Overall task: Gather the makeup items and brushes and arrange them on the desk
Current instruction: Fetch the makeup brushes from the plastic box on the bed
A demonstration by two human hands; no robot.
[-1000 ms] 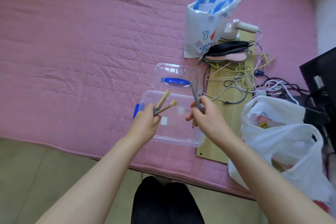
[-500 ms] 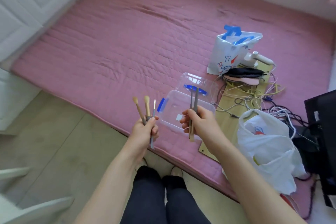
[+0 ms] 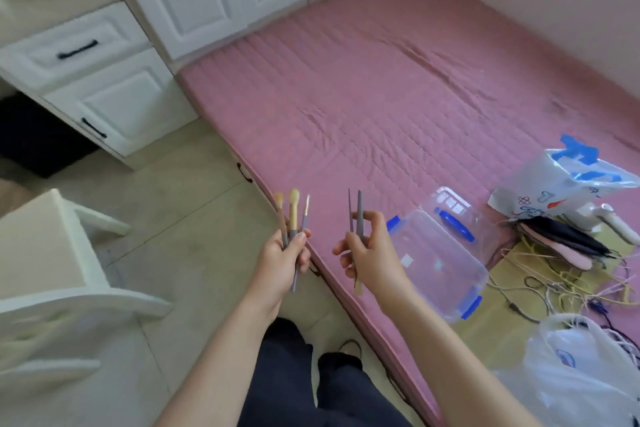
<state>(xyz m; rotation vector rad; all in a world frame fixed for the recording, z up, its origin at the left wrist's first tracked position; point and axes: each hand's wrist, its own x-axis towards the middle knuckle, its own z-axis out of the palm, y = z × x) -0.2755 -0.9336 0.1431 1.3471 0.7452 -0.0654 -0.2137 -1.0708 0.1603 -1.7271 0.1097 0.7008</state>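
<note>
3 brushes (image 3: 293, 215) in L fingers (image 3: 300, 238) (upright) | 2 brush handles (image 3: 358, 215) in R fingers (image 3: 373, 218)

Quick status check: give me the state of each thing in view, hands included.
Left hand: grips three brushes, bristles up.
Right hand: holds two thin grey tools, upright.
Clear box: open, on the bed.
Box lid: off, lying behind the box.
Desk drawers: closed.

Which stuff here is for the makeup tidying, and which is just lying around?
For the job:
brushes in the left hand
thin tools in the right hand

Lying about:
clear box
printed bag
cables
white plastic bag
</note>
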